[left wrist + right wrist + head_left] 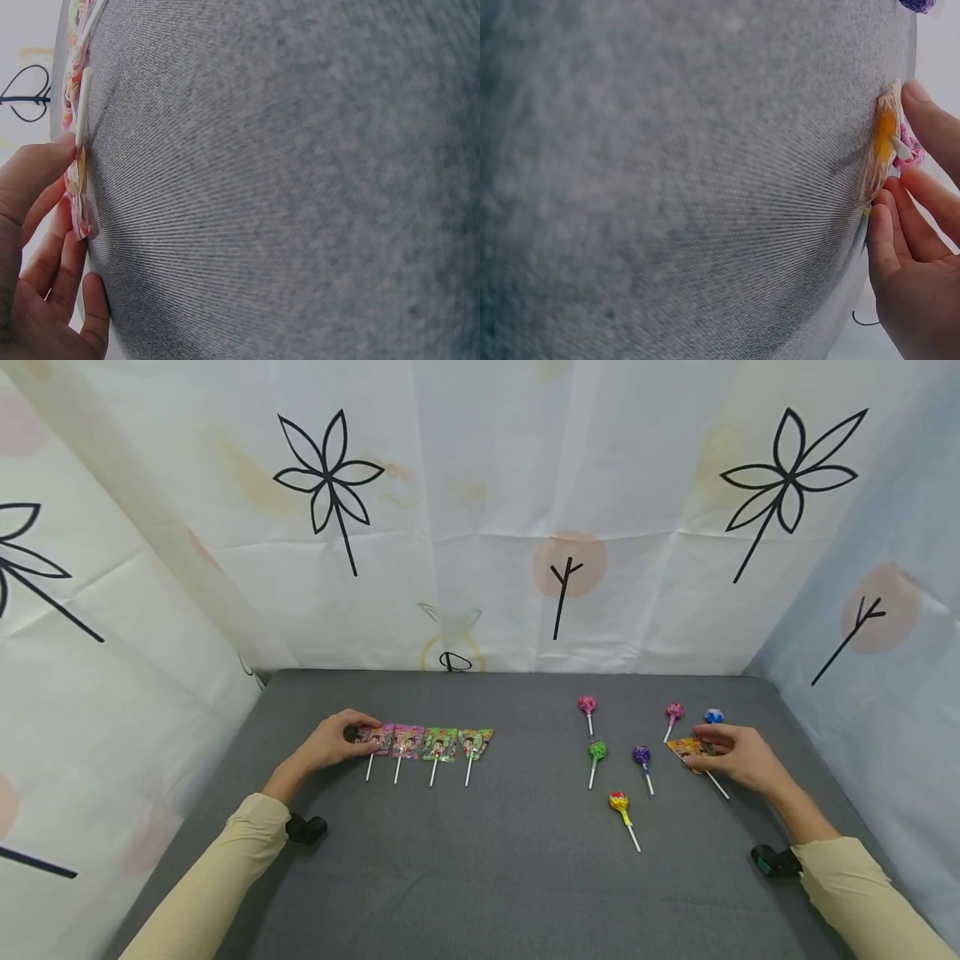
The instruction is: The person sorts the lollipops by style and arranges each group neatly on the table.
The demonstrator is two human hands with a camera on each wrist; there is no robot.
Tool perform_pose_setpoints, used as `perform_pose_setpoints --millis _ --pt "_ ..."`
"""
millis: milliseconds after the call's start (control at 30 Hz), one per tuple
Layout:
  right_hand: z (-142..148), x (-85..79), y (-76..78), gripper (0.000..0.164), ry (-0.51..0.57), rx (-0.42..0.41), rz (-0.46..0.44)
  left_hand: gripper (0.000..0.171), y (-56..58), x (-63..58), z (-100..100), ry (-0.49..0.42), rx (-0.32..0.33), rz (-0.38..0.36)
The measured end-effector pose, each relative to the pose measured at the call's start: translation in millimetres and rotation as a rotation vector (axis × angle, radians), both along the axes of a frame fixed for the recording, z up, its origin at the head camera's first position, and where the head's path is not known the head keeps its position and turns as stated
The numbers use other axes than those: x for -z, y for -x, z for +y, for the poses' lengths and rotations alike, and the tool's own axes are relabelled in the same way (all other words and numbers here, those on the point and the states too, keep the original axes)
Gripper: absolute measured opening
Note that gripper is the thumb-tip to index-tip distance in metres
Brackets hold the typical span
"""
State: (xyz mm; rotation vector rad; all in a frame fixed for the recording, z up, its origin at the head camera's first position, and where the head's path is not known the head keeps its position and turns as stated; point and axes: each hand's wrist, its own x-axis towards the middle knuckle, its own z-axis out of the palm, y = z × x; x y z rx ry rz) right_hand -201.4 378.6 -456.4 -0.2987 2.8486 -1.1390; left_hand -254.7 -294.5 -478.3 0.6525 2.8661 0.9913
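If the left hand (330, 745) slides sideways, it could knock the leftmost flat pink plastic-wrapped lollipop (386, 737) into the adjacent flat pink-wrapped lollipop (408, 741) and skew the row at the tabletop's (480, 877) left. At the far right, a careless lift might drag the flat orange plastic-wrapped lollipop (682, 747) against the round pink lollipop (674, 711) or round blue lollipop (714, 716), since all three crowd together; slick wrapping may also slip. Both forearms reach forward, wrists low. The left thumb and fingers pinch their wrapper; the right hand (746, 760) appears to pinch the orange one between thumb and fingertips.
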Motion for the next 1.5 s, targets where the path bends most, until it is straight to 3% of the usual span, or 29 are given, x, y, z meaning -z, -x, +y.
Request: perform_pose_setpoints --millis 533,867,1133,1500 --pt "2.7 1.6 5.8 0.058 -0.037 -0.043 -0.010 0.038 0.1 -0.3 0.4 -0.005 -0.003 -0.008" --pt "10.1 -2.6 8.5 0.061 -0.053 -0.133 -0.038 0.038 0.3 1.2 -0.9 0.001 -0.005 -0.008" --pt "9.3 1.2 10.8 0.059 -0.108 -0.123 0.014 0.038 0.3 0.7 -0.7 0.007 -0.005 -0.004" --pt "11.9 3.8 10.7 0.059 -0.092 -0.126 0.037 0.038 1.3 0.0 -0.4 0.002 0.001 -0.005"
